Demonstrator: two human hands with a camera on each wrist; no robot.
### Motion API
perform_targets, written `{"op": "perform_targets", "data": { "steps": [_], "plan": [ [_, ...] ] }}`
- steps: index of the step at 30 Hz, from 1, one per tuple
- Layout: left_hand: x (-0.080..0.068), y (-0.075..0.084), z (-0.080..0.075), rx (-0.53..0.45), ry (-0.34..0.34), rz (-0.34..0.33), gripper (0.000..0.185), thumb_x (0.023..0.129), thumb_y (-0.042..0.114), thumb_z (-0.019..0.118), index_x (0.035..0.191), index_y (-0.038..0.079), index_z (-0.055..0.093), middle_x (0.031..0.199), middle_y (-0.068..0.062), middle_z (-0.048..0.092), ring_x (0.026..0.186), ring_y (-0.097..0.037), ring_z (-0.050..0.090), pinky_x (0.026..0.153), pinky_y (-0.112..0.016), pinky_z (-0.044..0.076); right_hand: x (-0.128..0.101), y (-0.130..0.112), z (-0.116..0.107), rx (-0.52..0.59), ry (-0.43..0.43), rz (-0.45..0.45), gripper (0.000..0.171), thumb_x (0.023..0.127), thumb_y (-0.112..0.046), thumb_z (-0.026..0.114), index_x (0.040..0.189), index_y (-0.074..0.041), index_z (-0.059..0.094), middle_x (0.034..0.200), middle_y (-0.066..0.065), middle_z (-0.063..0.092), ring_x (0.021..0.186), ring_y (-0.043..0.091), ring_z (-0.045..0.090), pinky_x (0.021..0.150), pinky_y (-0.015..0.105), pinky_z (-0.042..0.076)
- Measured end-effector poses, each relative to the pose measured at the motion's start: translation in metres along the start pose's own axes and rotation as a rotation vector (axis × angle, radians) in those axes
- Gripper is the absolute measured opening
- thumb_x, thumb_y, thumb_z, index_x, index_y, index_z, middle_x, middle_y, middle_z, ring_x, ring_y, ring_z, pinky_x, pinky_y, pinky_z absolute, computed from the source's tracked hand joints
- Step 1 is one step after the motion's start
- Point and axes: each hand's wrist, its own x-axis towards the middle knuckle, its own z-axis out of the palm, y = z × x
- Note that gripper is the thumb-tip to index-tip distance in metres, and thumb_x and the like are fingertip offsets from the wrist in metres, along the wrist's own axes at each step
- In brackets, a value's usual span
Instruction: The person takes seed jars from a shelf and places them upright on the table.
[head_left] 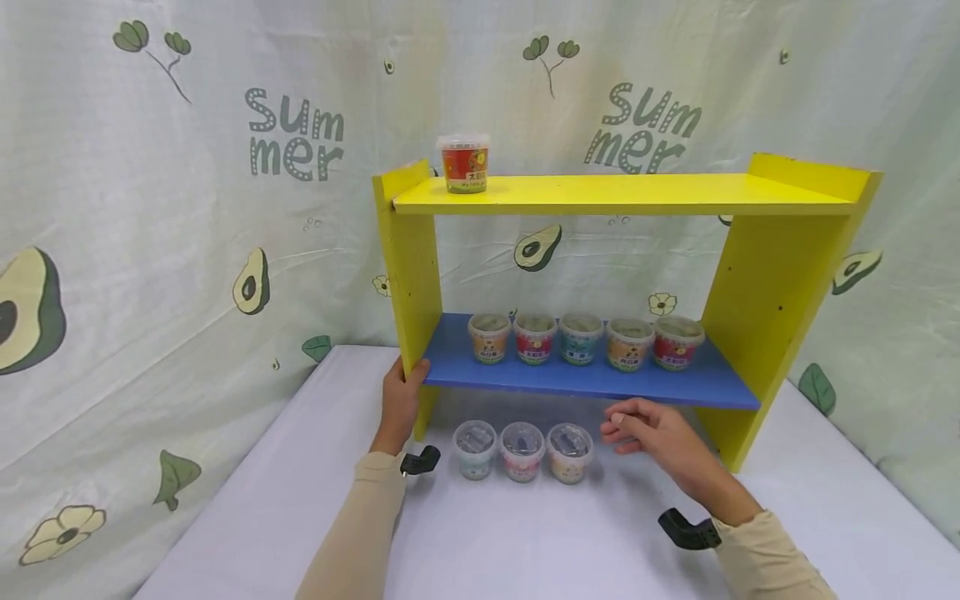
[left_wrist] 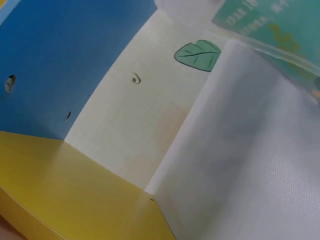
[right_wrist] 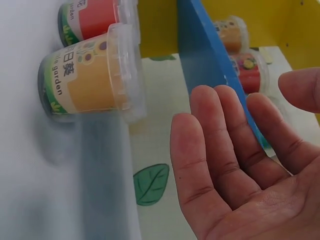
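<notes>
My left hand (head_left: 400,400) grips the front edge of the shelf unit's yellow left side panel (head_left: 411,283), its thumb by the blue shelf (head_left: 525,380). My right hand (head_left: 652,429) is just below that shelf's front edge, to the right of a row of three lidded plastic cups on the table. Nothing is in its loosely bent fingers (right_wrist: 187,145). Nearest to it is the cup with an orange label (head_left: 570,454); a pink-labelled cup (head_left: 522,452) and a teal-labelled cup (head_left: 474,450) stand further left.
Several similar cups line the blue shelf, among them a red-labelled cup (head_left: 677,343) at the right end. One red-labelled cup (head_left: 466,165) stands on the yellow top board (head_left: 615,190), at its left. The unit stands on a white table (head_left: 525,542) before a printed curtain (head_left: 300,225).
</notes>
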Motion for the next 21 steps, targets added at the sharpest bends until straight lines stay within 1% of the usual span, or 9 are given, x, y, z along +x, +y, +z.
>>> {"op": "perform_targets", "data": {
  "steps": [3, 7, 10, 13, 15, 18, 21],
  "plan": [
    [0.0, 0.001, 0.003, -0.009, -0.011, 0.008, 0.048, 0.101, 0.041, 0.057, 0.13, 0.004, 0.054, 0.111, -0.015, 0.054, 0.102, -0.03, 0.049, 0.098, -0.055, 0.037, -0.001, -0.009, 0.0, -0.014, -0.001, -0.011, 0.037, 0.104, -0.02, 0.056, 0.124, 0.011, 0.056, 0.113, 0.023, 0.066, 0.1, 0.027, 0.069, 0.082, 0.035, 0.056],
    [-0.001, 0.004, 0.002, 0.014, -0.003, -0.001, 0.045, 0.101, 0.041, 0.056, 0.129, 0.005, 0.054, 0.109, -0.013, 0.053, 0.1, -0.027, 0.049, 0.094, -0.047, 0.038, 0.003, -0.032, 0.002, -0.069, -0.024, -0.061, 0.039, 0.103, -0.023, 0.057, 0.124, 0.01, 0.057, 0.109, 0.018, 0.068, 0.1, 0.028, 0.069, 0.083, 0.034, 0.056],
    [0.0, 0.005, 0.0, 0.015, -0.01, -0.002, 0.046, 0.101, 0.041, 0.055, 0.13, 0.004, 0.054, 0.109, -0.014, 0.052, 0.101, -0.028, 0.049, 0.093, -0.045, 0.038, 0.011, -0.055, 0.004, -0.112, -0.039, -0.13, 0.04, 0.103, -0.024, 0.057, 0.123, 0.011, 0.057, 0.109, 0.022, 0.068, 0.1, 0.031, 0.069, 0.082, 0.035, 0.056],
    [0.002, 0.005, -0.002, 0.002, -0.024, 0.012, 0.049, 0.102, 0.042, 0.055, 0.131, 0.003, 0.052, 0.111, -0.015, 0.051, 0.102, -0.029, 0.048, 0.095, -0.048, 0.037, 0.02, -0.078, 0.005, -0.129, -0.045, -0.189, 0.038, 0.104, -0.024, 0.056, 0.122, 0.01, 0.058, 0.111, 0.027, 0.066, 0.101, 0.031, 0.069, 0.083, 0.035, 0.056],
    [0.003, 0.006, -0.003, -0.007, -0.018, 0.019, 0.049, 0.102, 0.042, 0.055, 0.131, 0.003, 0.052, 0.112, -0.016, 0.051, 0.103, -0.03, 0.047, 0.095, -0.049, 0.036, 0.025, -0.094, 0.006, -0.13, -0.05, -0.219, 0.038, 0.104, -0.025, 0.056, 0.122, 0.007, 0.059, 0.113, 0.028, 0.065, 0.102, 0.03, 0.068, 0.084, 0.036, 0.055],
    [0.002, 0.006, -0.005, 0.001, -0.002, -0.004, 0.049, 0.101, 0.043, 0.056, 0.132, 0.005, 0.052, 0.114, -0.014, 0.052, 0.104, -0.029, 0.048, 0.095, -0.048, 0.036, 0.027, -0.116, 0.008, -0.11, -0.062, -0.245, 0.037, 0.104, -0.028, 0.055, 0.122, 0.004, 0.06, 0.116, 0.028, 0.064, 0.104, 0.03, 0.067, 0.086, 0.038, 0.055],
    [-0.001, 0.005, -0.003, 0.006, -0.008, -0.023, 0.048, 0.101, 0.041, 0.055, 0.133, 0.005, 0.052, 0.115, -0.015, 0.053, 0.103, -0.029, 0.048, 0.093, -0.046, 0.037, 0.026, -0.138, 0.006, -0.092, -0.061, -0.276, 0.038, 0.104, -0.03, 0.054, 0.122, 0.003, 0.059, 0.118, 0.027, 0.063, 0.106, 0.033, 0.066, 0.088, 0.037, 0.054]
  ]
}}
